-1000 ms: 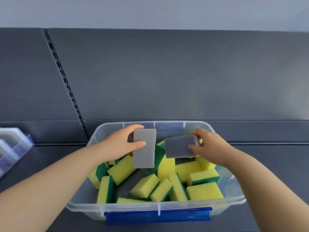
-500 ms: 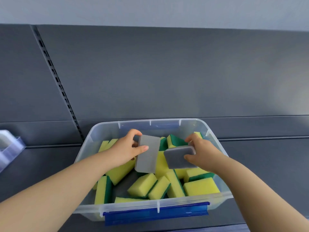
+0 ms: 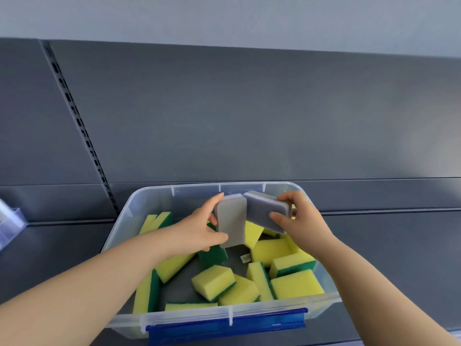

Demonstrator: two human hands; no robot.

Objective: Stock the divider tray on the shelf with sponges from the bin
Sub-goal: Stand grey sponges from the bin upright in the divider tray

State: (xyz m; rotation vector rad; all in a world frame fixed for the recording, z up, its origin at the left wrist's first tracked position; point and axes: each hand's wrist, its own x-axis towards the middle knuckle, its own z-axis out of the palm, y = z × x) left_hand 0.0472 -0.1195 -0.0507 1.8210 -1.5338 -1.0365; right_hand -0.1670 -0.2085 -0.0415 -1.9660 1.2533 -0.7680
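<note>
A clear plastic bin (image 3: 117,228) with a blue front handle sits on the dark shelf and holds several yellow-and-green sponges (image 3: 296,284). My left hand (image 3: 199,228) grips a light grey sponge (image 3: 230,221) held upright above the bin. My right hand (image 3: 299,218) grips a darker grey sponge (image 3: 265,209), tilted, its left end touching the top of the light one. Only a corner of the clear divider tray (image 3: 11,224) shows at the far left edge.
The dark grey shelf (image 3: 386,245) extends to both sides of the bin. A slotted upright (image 3: 82,128) runs up the back panel at the left. A small white tag (image 3: 245,257) lies on the bin floor.
Both hands have lifted their grey sponges higher and brought them together until the ends touch. The view has shifted, and the divider tray has slid further off the left edge.
</note>
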